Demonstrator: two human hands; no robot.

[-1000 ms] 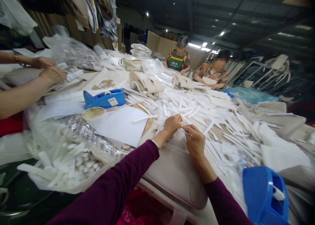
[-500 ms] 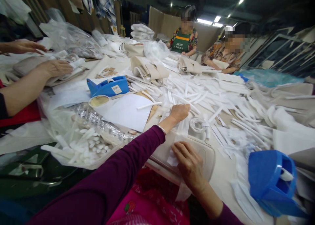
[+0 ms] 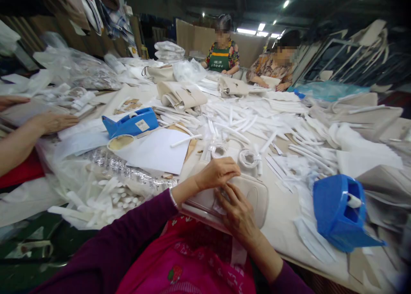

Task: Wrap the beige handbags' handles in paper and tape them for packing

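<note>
A beige bag [image 3: 253, 195] lies flat at the near edge of the table in front of me. My left hand [image 3: 216, 174] rests on its top with the fingers curled down against it. My right hand [image 3: 236, 210] lies just below, fingers pressed onto a small white piece on the bag. Whether either hand pinches that piece is hard to make out. Two small white rolls [image 3: 248, 158] sit just beyond the bag.
A blue tape dispenser [image 3: 340, 212] stands at my right, another blue dispenser [image 3: 131, 122] at the left by a white sheet [image 3: 154, 150]. White strips [image 3: 257, 127] litter the table. A plastic bag of white pieces [image 3: 105, 195] lies left. A co-worker's arms [image 3: 28, 131] are left; two people sit opposite.
Both my hands drew back from the strips toward me and came together on the beige bag; the left hand left the far strips and now rests on the bag.
</note>
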